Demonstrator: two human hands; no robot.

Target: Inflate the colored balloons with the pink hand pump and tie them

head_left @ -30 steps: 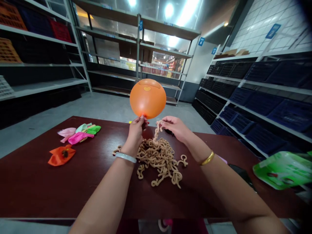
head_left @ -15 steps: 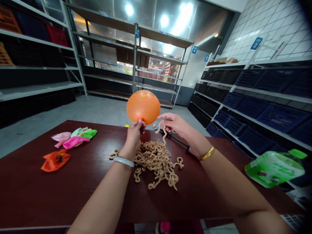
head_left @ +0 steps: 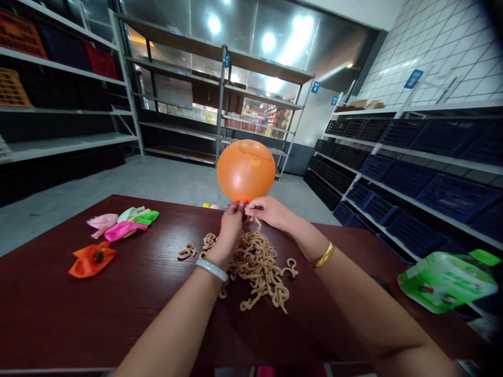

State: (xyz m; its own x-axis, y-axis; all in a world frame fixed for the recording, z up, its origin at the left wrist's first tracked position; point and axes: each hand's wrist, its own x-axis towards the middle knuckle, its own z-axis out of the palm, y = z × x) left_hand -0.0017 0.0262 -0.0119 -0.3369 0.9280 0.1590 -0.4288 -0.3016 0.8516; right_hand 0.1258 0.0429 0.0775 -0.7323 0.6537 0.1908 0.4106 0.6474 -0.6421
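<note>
An inflated orange balloon (head_left: 245, 170) stands upright above the far edge of the table. Its neck is pinched between the fingers of my left hand (head_left: 231, 226), which wears a pale bracelet. Close against those fingers, my right hand (head_left: 272, 212) is closed on a tan cord (head_left: 258, 225), one end of which hangs below. Exactly how the cord lies at the neck is hidden by the fingers. Under both hands lies a loose pile of curly tan cords (head_left: 261, 264), partly covered by my left wrist.
Several limp balloons (head_left: 123, 228) in pink and green lie on the left of the dark table (head_left: 51, 309). Nearer is a crumpled orange piece (head_left: 92, 259). A green-capped jug (head_left: 446, 283) is at the right edge. Shelves with crates (head_left: 459, 196) line the room.
My right hand has moved left with the cord, up to the balloon's neck and my left fingers. The balloon and left hand have shifted slightly right.
</note>
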